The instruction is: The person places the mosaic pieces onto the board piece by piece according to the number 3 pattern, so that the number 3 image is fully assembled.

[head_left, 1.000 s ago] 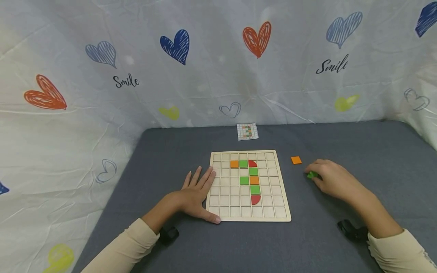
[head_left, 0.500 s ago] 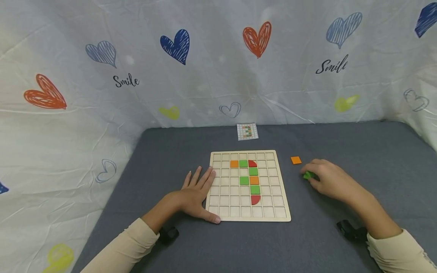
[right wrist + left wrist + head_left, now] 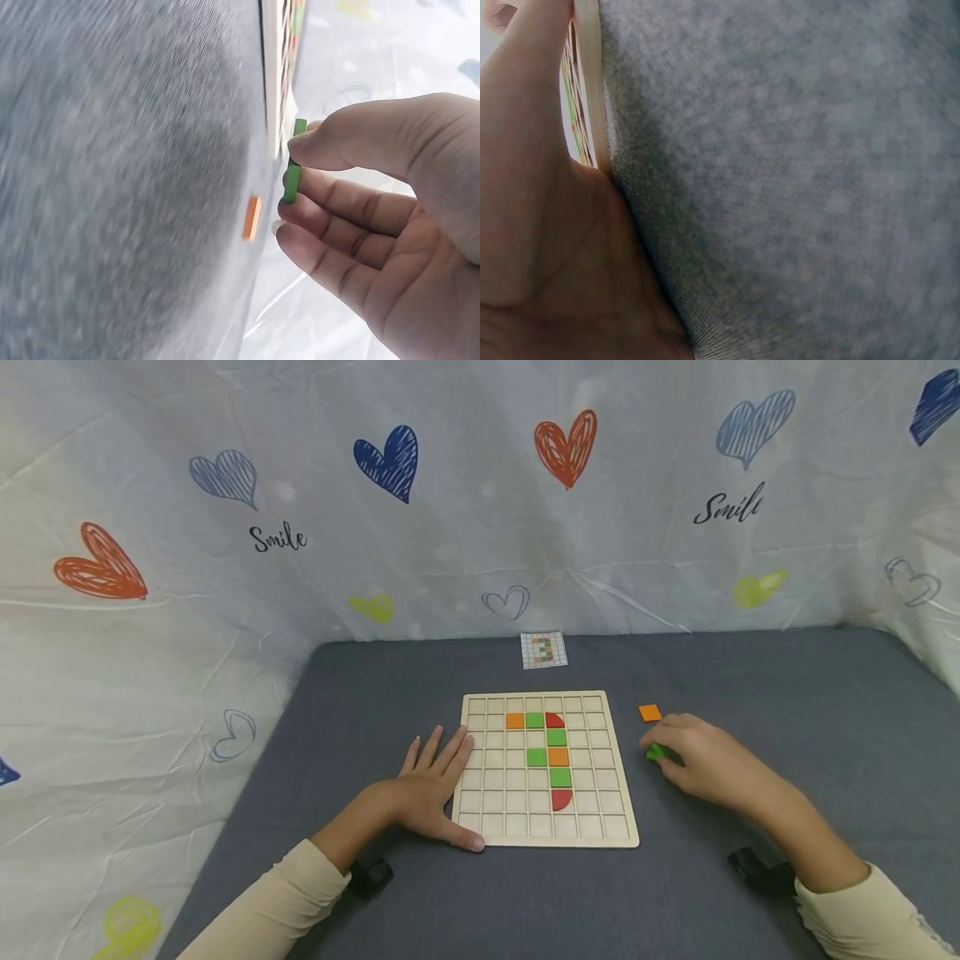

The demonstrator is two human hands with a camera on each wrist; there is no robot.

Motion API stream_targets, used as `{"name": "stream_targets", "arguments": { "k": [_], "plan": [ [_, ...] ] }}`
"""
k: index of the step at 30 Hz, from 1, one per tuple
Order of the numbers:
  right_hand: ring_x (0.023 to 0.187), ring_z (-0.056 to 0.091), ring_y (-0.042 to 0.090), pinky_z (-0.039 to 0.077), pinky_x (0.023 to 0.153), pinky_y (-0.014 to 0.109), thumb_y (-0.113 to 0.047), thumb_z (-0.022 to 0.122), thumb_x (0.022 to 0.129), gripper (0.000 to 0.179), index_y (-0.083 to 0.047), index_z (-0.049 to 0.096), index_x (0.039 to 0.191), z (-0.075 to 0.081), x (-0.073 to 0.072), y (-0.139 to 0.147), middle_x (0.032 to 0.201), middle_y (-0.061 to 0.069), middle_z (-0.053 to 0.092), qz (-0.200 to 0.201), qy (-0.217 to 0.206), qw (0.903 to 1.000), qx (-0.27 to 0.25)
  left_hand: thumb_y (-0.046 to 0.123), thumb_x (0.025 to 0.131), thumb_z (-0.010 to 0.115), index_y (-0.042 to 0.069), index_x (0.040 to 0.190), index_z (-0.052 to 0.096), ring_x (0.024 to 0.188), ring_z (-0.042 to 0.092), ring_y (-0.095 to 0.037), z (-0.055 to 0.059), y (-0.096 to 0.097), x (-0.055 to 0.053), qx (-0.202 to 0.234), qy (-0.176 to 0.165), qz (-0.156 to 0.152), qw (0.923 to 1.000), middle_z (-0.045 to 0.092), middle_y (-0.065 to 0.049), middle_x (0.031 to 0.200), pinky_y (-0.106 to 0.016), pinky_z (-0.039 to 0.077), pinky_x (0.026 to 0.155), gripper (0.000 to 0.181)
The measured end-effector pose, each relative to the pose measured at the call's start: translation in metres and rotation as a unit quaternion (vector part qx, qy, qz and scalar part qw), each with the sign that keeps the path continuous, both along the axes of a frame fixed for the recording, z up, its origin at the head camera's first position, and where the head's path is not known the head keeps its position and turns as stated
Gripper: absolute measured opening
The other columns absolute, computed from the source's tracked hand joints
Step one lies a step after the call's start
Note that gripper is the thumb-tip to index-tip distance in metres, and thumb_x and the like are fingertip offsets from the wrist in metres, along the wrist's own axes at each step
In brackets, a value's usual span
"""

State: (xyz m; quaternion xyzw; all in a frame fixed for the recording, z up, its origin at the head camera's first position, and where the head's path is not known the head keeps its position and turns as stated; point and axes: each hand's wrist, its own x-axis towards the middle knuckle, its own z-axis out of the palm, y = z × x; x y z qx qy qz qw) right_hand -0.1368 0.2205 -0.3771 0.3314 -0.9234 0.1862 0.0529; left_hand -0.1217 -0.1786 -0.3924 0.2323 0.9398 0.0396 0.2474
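Observation:
A pale wooden grid board (image 3: 600, 781) lies flat in the head view, with orange, green and red tiles set in some of its cells. My left hand (image 3: 431, 797) rests along its left edge, fingers spread and thumb at the near left corner. Right of the board, my right hand (image 3: 712, 758) pinches a green tile (image 3: 657, 752) between thumb and fingers. The right wrist view shows green (image 3: 292, 186) above and below the thumb; whether this is one piece or two I cannot tell. Close by that hand, a loose orange tile (image 3: 649, 712) lies on the table.
A small card (image 3: 544, 652) printed with a coloured grid lies behind the board. The grey cloth-covered table (image 3: 600, 902) ends at a white curtain (image 3: 465, 543) patterned with hearts. Black wrist cameras (image 3: 371, 877) hang under both forearms.
My right hand has moved left towards the board with the green tile, and is now just in front of the orange tile. The left hand and the board have stayed put.

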Motion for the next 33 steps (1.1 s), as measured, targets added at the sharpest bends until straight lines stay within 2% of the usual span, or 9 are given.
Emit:
{"name": "stream_targets", "arguments": {
  "k": [5,13,20,33],
  "plan": [
    [0.096,0.063,0.026,0.053,0.078,0.044,0.008,0.077,0.079,0.026,-0.008,0.076,0.099,0.003,0.004,-0.01,0.101,0.003,0.069,0.013,-0.001,0.9999,-0.007,0.092,0.067,0.058,0.017,0.159,-0.016,0.147,-0.026,-0.031,0.0,0.0,0.0,0.0,0.001,-0.001,1.0,-0.025,0.0,0.164,-0.057,-0.013,0.115,0.139],
    [0.09,0.061,0.017,0.053,0.073,0.038,0.007,0.077,0.079,0.026,-0.011,0.076,0.098,0.008,0.011,-0.023,0.099,-0.002,0.067,0.029,-0.004,0.9994,-0.018,0.092,0.067,0.058,0.017,0.16,-0.014,0.147,-0.026,-0.031,-0.001,0.001,0.001,0.0,0.004,0.0,1.0,-0.024,0.0,0.164,-0.057,-0.013,0.115,0.14],
    [0.092,0.06,0.016,0.053,0.077,0.038,0.006,0.076,0.079,0.025,-0.01,0.076,0.099,0.01,0.015,-0.037,0.098,-0.004,0.064,0.049,0.001,0.9986,-0.021,0.091,0.068,0.059,0.018,0.16,-0.016,0.147,-0.027,-0.03,-0.003,-0.001,0.0,-0.001,0.007,-0.002,1.0,-0.025,0.001,0.164,-0.057,-0.013,0.114,0.139],
    [0.092,0.06,0.016,0.053,0.076,0.034,0.003,0.08,0.078,0.024,-0.01,0.076,0.098,0.014,0.021,-0.062,0.099,-0.004,0.065,0.095,0.001,0.9953,-0.02,0.091,0.068,0.058,0.018,0.159,-0.017,0.146,-0.027,-0.03,-0.001,-0.001,0.001,0.005,0.003,-0.002,1.0,-0.026,0.0,0.163,-0.057,-0.014,0.114,0.139]
  ]
}}
